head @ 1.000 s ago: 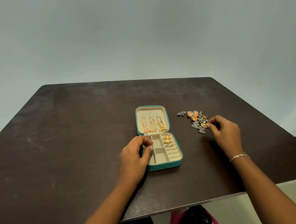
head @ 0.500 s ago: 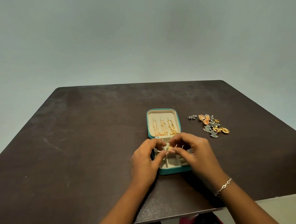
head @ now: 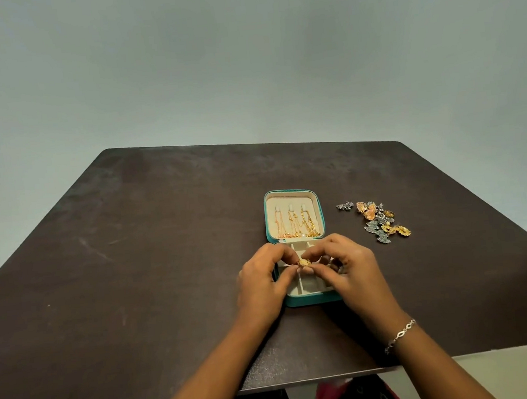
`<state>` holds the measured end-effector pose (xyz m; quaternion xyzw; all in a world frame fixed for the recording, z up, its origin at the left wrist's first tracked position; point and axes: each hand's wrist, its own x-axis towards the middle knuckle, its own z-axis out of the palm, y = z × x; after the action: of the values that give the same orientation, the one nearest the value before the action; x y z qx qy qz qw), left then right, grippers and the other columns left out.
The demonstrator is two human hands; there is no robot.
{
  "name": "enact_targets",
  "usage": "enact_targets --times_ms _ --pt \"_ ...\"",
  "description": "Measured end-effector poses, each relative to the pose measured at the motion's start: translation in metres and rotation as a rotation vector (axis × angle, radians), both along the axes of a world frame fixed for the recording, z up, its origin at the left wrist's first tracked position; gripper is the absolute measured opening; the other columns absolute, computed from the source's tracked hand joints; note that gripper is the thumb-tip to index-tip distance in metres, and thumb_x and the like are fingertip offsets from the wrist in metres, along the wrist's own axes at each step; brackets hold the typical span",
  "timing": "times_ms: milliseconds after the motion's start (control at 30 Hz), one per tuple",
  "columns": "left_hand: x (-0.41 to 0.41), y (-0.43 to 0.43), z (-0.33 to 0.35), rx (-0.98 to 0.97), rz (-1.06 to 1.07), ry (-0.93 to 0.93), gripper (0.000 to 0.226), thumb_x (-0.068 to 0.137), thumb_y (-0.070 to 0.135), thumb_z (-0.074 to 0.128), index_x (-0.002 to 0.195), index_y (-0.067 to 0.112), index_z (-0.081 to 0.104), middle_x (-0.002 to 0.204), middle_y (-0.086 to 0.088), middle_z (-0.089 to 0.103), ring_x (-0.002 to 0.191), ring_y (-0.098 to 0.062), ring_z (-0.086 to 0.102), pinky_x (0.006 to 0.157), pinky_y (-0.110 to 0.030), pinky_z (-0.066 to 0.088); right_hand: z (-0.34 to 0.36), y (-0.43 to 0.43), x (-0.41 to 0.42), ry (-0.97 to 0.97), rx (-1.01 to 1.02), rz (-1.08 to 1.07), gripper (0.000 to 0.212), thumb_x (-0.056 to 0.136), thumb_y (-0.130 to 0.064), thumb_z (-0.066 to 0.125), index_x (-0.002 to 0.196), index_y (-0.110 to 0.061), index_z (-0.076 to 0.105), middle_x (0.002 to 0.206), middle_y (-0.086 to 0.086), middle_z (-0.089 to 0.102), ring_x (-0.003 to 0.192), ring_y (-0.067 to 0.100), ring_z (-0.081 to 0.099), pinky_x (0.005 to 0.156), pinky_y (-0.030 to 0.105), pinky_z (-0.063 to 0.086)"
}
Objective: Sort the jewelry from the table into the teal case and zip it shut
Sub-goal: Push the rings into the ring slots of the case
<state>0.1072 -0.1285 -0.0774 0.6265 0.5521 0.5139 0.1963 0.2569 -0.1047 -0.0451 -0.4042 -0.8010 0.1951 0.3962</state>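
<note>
The teal case lies open on the dark table, its cream lid holding three gold chains. Over the case's lower half, my left hand and my right hand meet, both pinching a small gold earring between their fingertips. The hands hide much of the compartments. A pile of loose gold and silver jewelry rests on the table to the right of the case, with one small silver piece apart at its left.
The table's near edge runs just below my forearms. A silver bracelet circles my right wrist. A plain grey wall stands behind the table.
My right hand left the jewelry pile carrying a gold piece and came over the case to meet my left hand. Both hands now hold it. The camera view shifted slightly.
</note>
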Motion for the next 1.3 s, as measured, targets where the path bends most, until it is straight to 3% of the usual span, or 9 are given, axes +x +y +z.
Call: enact_targets --times_ms 167,367,567,800,1000,1167,1300 --pt "0.001 0.0 0.0 -0.043 0.017 -0.039 0.014 0.08 0.01 0.065 0.084 0.023 0.06 0.082 0.013 0.063 0.073 -0.002 0.055 0.068 -0.029 0.048 0.01 0.005 0.016 0.024 -0.055 -0.04 0.015 0.074 -0.004 0.071 0.084 -0.015 0.072 0.083 -0.008 0.062 0.08 0.006 0.057 0.065 0.014 0.046" --pt "0.002 -0.001 0.002 -0.061 0.029 -0.049 0.015 0.083 0.007 0.06 0.088 0.021 0.061 0.088 0.012 0.065 0.081 -0.005 0.058 0.072 -0.033 0.051 0.009 0.008 0.032 -0.058 -0.166 -0.081 0.017 0.073 -0.004 0.072 0.085 -0.017 0.072 0.083 -0.01 0.062 0.081 -0.007 0.055 0.068 0.007 0.042" --pt "0.002 -0.001 0.003 -0.076 0.036 -0.029 0.016 0.083 0.008 0.061 0.088 0.023 0.061 0.086 0.013 0.064 0.077 -0.001 0.055 0.068 -0.021 0.045 0.005 0.007 0.029 -0.077 -0.172 -0.095 0.017 0.072 -0.003 0.073 0.084 -0.015 0.073 0.082 -0.011 0.061 0.08 -0.005 0.055 0.067 0.008 0.042" --pt "0.001 0.0 0.004 -0.064 0.031 -0.019 0.015 0.083 0.007 0.06 0.088 0.021 0.062 0.088 0.014 0.063 0.079 0.003 0.054 0.066 -0.013 0.042 0.003 0.008 0.03 -0.229 -0.116 -0.11 0.017 0.074 -0.011 0.073 0.089 -0.019 0.071 0.085 -0.011 0.062 0.084 0.009 0.056 0.074 0.028 0.049" --pt "0.001 -0.001 0.003 -0.065 0.024 -0.017 0.014 0.083 0.007 0.06 0.089 0.02 0.062 0.09 0.012 0.064 0.079 -0.001 0.056 0.068 -0.018 0.045 0.004 0.009 0.031 -0.338 -0.032 -0.09 0.014 0.074 -0.014 0.074 0.085 -0.021 0.068 0.085 -0.005 0.064 0.082 0.013 0.054 0.072 0.035 0.049" --pt "0.001 0.0 0.003 -0.068 0.027 -0.017 0.014 0.082 0.007 0.061 0.088 0.02 0.062 0.088 0.012 0.064 0.078 -0.001 0.056 0.067 -0.017 0.043 0.004 0.011 0.031 -0.388 -0.029 -0.09 0.011 0.076 -0.016 0.072 0.086 -0.022 0.07 0.088 -0.006 0.062 0.087 0.013 0.053 0.072 0.029 0.046" --pt "0.001 -0.001 0.003 -0.079 0.031 -0.017 0.014 0.083 0.008 0.061 0.088 0.02 0.062 0.089 0.012 0.065 0.081 -0.002 0.057 0.07 -0.022 0.047 0.001 0.01 0.035 -0.28 -0.015 -0.071 0.016 0.077 -0.007 0.07 0.085 -0.02 0.071 0.086 -0.006 0.063 0.084 0.013 0.055 0.07 0.034 0.05"
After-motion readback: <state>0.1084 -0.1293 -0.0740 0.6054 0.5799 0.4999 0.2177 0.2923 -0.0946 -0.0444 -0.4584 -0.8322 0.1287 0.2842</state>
